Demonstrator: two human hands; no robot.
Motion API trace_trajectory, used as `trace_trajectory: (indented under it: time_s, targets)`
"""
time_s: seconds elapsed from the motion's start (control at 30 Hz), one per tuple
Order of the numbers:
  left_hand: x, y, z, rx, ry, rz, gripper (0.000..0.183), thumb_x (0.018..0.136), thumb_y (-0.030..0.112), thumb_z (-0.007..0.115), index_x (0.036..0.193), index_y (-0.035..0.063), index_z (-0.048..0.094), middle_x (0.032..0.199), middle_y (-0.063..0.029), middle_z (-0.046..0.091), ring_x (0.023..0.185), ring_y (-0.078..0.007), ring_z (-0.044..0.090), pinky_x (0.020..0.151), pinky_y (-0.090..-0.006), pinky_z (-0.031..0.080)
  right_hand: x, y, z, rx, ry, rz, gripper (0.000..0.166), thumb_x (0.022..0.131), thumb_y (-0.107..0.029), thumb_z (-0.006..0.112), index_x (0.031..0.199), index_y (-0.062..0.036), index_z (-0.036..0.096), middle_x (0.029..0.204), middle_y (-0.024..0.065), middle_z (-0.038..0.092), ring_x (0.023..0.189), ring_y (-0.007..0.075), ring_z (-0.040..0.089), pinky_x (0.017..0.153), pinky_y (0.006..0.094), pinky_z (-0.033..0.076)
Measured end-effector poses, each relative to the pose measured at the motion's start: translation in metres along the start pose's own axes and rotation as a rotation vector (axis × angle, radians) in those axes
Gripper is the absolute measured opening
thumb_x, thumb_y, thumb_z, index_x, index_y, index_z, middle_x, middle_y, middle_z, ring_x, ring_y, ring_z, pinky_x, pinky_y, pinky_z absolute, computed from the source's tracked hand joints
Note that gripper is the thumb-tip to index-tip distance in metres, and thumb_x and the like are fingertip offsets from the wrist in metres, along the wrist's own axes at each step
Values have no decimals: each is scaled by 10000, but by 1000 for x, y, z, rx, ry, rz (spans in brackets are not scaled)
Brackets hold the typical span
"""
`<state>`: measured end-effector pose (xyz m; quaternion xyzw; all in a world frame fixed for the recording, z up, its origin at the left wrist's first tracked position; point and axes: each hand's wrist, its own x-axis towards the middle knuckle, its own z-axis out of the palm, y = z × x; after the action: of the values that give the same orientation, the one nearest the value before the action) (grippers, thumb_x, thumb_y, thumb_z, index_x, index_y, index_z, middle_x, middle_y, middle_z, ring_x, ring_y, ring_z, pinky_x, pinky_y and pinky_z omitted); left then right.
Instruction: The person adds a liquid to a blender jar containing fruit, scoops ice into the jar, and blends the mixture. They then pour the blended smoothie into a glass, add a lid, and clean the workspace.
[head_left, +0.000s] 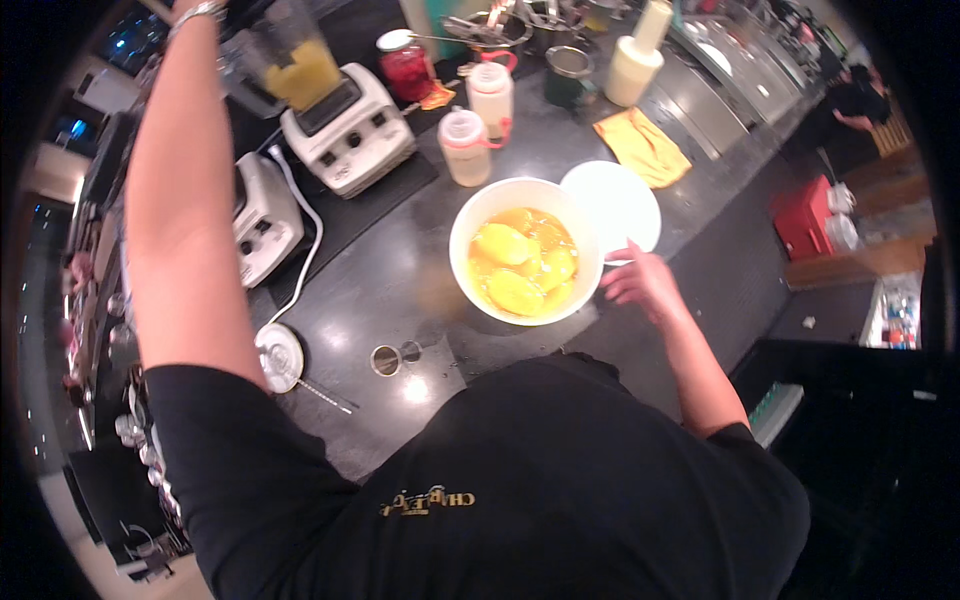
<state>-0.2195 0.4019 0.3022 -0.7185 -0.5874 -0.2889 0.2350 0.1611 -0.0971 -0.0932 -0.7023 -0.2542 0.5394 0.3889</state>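
A white plastic tub stands on the dark counter, holding yellow fruit halves in orange liquid. Just right of the tub is my right hand, its fingers spread near the edge of a round white lid. Nothing shows in its grasp. My left arm reaches far up past the blenders; the left hand is mostly cut off at the top edge, above a metal wrist band. Near that arm, a clear blender jug with yellow contents sits on a white blender base.
A second blender base stands at left. Two squeeze bottles, a jar with red contents, a yellow cloth and a cream-filled bottle lie beyond the tub. A jigger and bar strainer are nearer. A person is at far right.
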Motion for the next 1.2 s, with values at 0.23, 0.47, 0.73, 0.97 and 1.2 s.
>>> trace_trajectory:
  time_s: [0.23,0.47,0.73,0.97,1.2]
  targets:
    - [-4,17,12,-320,124,-116,727,977,380,542,1537,-47,360,1304,-338,627,1223,-481,610,1084,-513,458,31,65,-77,-641,897,59,787,820,-583,764,1277,39,614,1241,218,629,1198,391,584,1025,466,470]
    - [-3,-9,8,-334,60,-305,566,995,375,495,1350,-65,530,1291,-338,638,1254,-457,610,1078,-491,474,17,71,-69,399,537,260,467,965,-362,599,1310,-48,571,1325,124,599,1184,252,568,894,429,448]
    - [12,2,22,-222,110,-128,504,998,343,475,1271,-73,554,1239,-333,663,1176,-448,659,1021,-490,517,-61,-45,-22,373,460,-690,218,1024,-114,632,1212,-15,582,1210,71,630,1134,176,592,1007,333,459]
    - [-4,8,8,-244,132,-204,577,1006,372,464,1367,-78,463,1239,-327,665,1174,-455,655,1020,-500,513,-100,-97,74,-853,198,-1083,304,731,42,768,948,-60,582,1294,120,632,1308,372,562,1111,498,428]
    - [-11,7,7,-292,132,-218,645,970,322,466,1483,-67,427,1263,-325,658,1196,-450,648,1043,-498,499,-130,-145,126,-1241,-118,-561,404,724,-277,892,981,-103,634,1342,115,581,1399,353,456,1148,671,267]
